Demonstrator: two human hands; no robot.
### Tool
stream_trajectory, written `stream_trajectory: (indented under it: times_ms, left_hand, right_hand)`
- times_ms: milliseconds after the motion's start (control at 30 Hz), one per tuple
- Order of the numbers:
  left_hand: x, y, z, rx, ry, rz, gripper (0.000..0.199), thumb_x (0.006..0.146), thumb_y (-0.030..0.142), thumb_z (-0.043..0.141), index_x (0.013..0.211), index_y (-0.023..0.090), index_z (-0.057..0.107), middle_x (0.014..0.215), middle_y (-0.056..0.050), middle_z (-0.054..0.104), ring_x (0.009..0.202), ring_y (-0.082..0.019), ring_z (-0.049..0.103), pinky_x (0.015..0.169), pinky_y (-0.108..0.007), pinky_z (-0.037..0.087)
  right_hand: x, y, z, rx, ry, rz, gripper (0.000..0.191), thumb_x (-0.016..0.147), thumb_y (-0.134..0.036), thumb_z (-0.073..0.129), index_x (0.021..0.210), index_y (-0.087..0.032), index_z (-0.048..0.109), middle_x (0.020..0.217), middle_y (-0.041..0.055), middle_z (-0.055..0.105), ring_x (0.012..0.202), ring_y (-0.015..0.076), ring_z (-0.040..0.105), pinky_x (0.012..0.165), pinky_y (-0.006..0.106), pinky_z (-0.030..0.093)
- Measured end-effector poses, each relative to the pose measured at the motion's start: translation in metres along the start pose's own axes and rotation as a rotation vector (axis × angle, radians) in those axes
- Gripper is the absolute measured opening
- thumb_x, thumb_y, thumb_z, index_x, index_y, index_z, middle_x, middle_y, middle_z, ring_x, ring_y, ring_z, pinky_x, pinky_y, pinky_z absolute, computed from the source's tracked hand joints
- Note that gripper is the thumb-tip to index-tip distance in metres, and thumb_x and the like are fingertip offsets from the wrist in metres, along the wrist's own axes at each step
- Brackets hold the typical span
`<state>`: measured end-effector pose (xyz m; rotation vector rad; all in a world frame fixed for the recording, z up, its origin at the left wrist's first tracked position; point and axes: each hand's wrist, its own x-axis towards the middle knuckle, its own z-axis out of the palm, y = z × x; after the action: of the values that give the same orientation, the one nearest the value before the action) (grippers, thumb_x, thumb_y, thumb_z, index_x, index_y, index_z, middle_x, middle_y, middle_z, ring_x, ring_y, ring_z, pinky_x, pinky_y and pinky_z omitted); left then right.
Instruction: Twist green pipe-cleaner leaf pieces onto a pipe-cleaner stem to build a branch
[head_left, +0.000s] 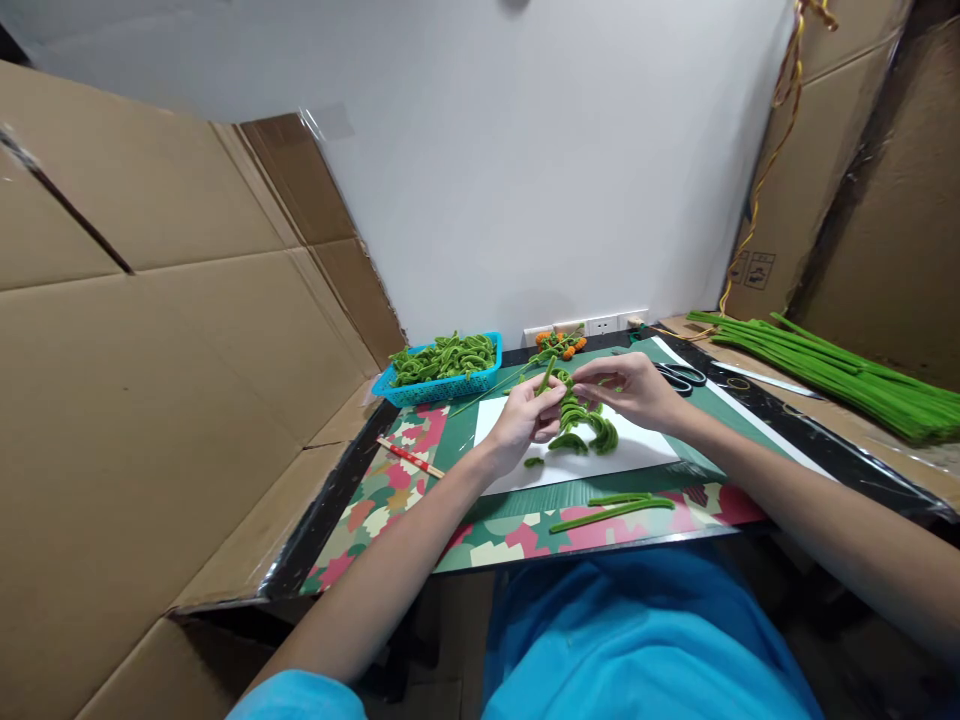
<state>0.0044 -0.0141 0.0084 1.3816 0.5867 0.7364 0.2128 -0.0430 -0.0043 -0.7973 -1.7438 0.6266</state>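
My left hand (pixel 529 415) is closed, thumb and finger pinching a short green pipe cleaner (pixel 548 374) that sticks up from the grip. Facing it, my right hand (pixel 628 390) pinches at a curled part of green pipe cleaner between the two hands; its exact fingertip contact is small and partly hidden. Below the hands, several curled green pipe cleaner pieces (pixel 602 434) lie on a white sheet of paper (pixel 510 478). Two straight cut pipe cleaners (pixel 611 514) rest near the table's front edge.
A blue basket (pixel 442 388) full of green twisted pieces stands back left. Orange and green pipe cleaner pieces (pixel 562 343) lie by the wall sockets. Black-handled scissors (pixel 682 378) and a long bundle of green pipe cleaners (pixel 840 370) are right. A red-wrapped stick (pixel 410 457) lies left. Cardboard walls flank the table.
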Motion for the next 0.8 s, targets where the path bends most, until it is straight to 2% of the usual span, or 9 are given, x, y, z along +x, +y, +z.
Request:
stream_trajectory:
  times_ms: [200,467,800]
  left_hand:
    - [-0.002,0.001,-0.002,-0.101,-0.059,-0.125,0.032,0.085,0.033,0.078,0.086,0.018,0.050,0.062,0.011,0.025,0.041,-0.001,0.024,0.038,-0.012,0.019]
    - [-0.003,0.001,0.000,-0.029,-0.116,-0.121,0.040,0.088,0.043,0.078,0.082,0.020,0.044,0.063,0.009,0.040,0.036,-0.002,0.040,0.032,-0.014,0.022]
    - [-0.003,0.001,-0.004,-0.013,-0.156,-0.115,0.042,0.085,0.048,0.081,0.087,0.020,0.050,0.065,0.007,0.051,0.039,-0.005,0.049,0.032,-0.016,0.031]
  right_hand:
    - [-0.002,-0.004,-0.002,-0.251,-0.011,-0.162,0.031,0.097,-0.045,0.065,0.086,-0.022,0.082,0.077,0.0068,0.074,0.065,0.0194,0.065,0.058,0.032,0.051]
    - [-0.001,-0.005,-0.004,-0.277,-0.025,-0.176,0.036,0.097,-0.046,0.064,0.079,-0.020,0.082,0.066,0.0044,0.067,0.057,0.0163,0.057,0.055,0.031,0.045]
    - [-0.001,-0.021,-0.005,-0.245,-0.060,-0.161,0.042,0.097,-0.050,0.063,0.072,-0.021,0.077,0.066,0.0052,0.064,0.059,0.0165,0.054,0.055,0.030,0.043]
